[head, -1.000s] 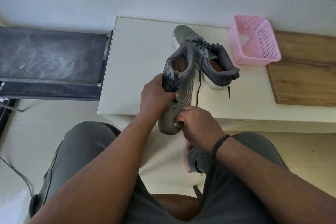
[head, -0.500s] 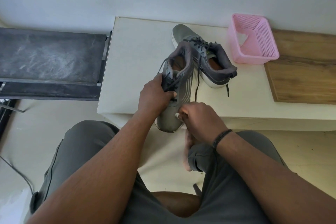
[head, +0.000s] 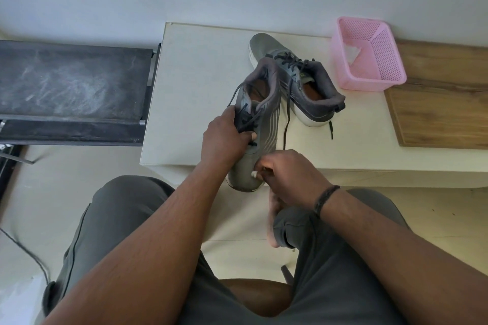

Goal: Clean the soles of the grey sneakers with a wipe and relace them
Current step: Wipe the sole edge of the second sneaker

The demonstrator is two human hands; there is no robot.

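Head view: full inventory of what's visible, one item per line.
held sneaker: 1, grey, heel up at the table's front edge
second sneaker: 1, grey with white sole, on the table behind the held one
lace: 1, black, hanging loose down to the right hand
basket: 1, pink, on the table right of the sneakers, something white inside
table: 1, cream
wooden board: 1, brown, right end
dark bench: 1, black, left
left hand: grips the held sneaker's laced area
right hand: pinches something small and white at the toe
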